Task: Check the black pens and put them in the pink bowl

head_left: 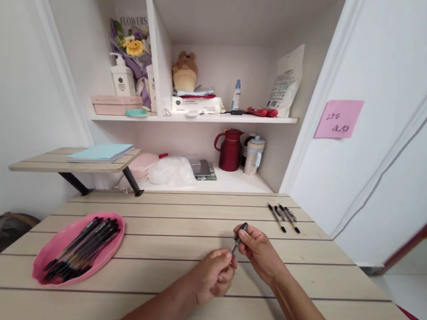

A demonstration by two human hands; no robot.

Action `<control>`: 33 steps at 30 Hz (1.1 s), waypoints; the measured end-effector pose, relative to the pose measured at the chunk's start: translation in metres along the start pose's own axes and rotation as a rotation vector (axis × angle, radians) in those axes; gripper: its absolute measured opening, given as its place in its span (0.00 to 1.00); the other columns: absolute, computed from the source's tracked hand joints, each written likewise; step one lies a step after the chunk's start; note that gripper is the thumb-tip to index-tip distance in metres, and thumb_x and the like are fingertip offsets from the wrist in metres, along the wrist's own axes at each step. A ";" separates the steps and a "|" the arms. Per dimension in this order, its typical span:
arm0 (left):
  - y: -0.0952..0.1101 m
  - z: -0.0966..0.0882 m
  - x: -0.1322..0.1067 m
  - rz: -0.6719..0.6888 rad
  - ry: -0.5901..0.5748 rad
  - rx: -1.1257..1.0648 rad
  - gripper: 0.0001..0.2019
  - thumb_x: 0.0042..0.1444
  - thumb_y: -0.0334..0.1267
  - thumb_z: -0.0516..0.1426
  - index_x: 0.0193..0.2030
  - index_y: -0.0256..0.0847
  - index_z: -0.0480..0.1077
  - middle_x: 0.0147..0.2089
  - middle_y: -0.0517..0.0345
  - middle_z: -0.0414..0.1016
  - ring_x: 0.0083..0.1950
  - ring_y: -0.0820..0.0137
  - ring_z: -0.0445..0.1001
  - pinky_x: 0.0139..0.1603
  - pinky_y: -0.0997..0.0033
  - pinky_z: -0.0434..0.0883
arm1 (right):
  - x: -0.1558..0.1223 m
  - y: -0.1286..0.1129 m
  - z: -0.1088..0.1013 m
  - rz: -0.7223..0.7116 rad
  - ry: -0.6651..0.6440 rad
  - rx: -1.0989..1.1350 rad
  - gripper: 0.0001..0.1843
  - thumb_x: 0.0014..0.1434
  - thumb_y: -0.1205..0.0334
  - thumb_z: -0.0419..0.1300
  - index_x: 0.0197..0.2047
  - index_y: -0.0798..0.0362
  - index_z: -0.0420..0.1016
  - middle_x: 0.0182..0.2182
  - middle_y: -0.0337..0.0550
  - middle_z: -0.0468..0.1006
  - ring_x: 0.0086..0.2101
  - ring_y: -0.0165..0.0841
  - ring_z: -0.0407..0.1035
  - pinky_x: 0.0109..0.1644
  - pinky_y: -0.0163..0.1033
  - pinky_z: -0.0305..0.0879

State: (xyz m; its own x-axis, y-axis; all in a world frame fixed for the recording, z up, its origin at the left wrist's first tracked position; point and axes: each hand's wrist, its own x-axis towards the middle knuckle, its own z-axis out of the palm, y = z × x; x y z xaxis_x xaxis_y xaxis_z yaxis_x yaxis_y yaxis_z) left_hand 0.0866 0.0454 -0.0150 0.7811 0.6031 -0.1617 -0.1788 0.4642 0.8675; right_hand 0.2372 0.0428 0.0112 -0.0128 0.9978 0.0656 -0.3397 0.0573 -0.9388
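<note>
Between my two hands, above the middle of the table, is a pen (236,245) with a black cap and a clear barrel. My left hand (215,274) is closed around its lower end. My right hand (258,249) pinches the pen near its black top end. The part of the pen inside my left fist is hidden. To the left, a pink oval tray (116,244) holds many similar pens (83,247) with black caps, lying in a pile. At the far right of the table several pens (284,218) lie loosely side by side.
A small raised stand (36,161) with light blue paper (101,152) is at the back left. Behind the table, shelves (203,121) hold a red jug (231,150), a cup (253,156) and a plastic bag (172,171). A pink note (339,119) is on the right wall.
</note>
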 end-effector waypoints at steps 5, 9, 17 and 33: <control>-0.008 0.010 0.004 0.121 0.152 0.115 0.17 0.51 0.53 0.51 0.31 0.40 0.56 0.15 0.74 0.47 0.12 0.85 0.38 0.14 0.82 0.38 | 0.000 -0.002 0.005 -0.001 0.037 -0.024 0.16 0.44 0.51 0.63 0.30 0.55 0.70 0.18 0.33 0.62 0.18 0.22 0.51 0.21 0.30 0.45; -0.016 0.009 0.013 0.199 0.304 0.287 0.14 0.53 0.49 0.48 0.30 0.39 0.57 0.13 0.74 0.48 0.12 0.84 0.41 0.14 0.81 0.41 | 0.002 0.001 0.005 0.001 0.069 -0.055 0.17 0.43 0.50 0.63 0.30 0.55 0.69 0.19 0.33 0.63 0.18 0.22 0.51 0.21 0.30 0.45; -0.005 0.000 0.013 0.179 0.354 0.607 0.14 0.54 0.46 0.46 0.34 0.37 0.62 0.17 0.69 0.58 0.13 0.83 0.52 0.15 0.82 0.50 | 0.003 0.014 0.008 0.021 0.082 -0.130 0.19 0.43 0.48 0.62 0.32 0.56 0.71 0.15 0.32 0.62 0.18 0.24 0.54 0.23 0.32 0.52; 0.135 -0.106 -0.197 -0.127 1.297 1.609 0.14 0.55 0.41 0.47 0.36 0.41 0.72 0.39 0.51 0.73 0.41 0.66 0.69 0.39 0.71 0.62 | 0.010 0.042 -0.039 0.031 0.172 -0.808 0.19 0.43 0.46 0.58 0.31 0.53 0.76 0.15 0.37 0.68 0.18 0.30 0.60 0.24 0.36 0.56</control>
State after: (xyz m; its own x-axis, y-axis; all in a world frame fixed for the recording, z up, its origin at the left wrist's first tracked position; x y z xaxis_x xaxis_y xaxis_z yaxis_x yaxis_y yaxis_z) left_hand -0.1552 0.0579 0.0835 -0.1669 0.9612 0.2197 0.9604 0.1081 0.2569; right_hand 0.2589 0.0563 -0.0410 0.1558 0.9868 0.0446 0.4406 -0.0290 -0.8973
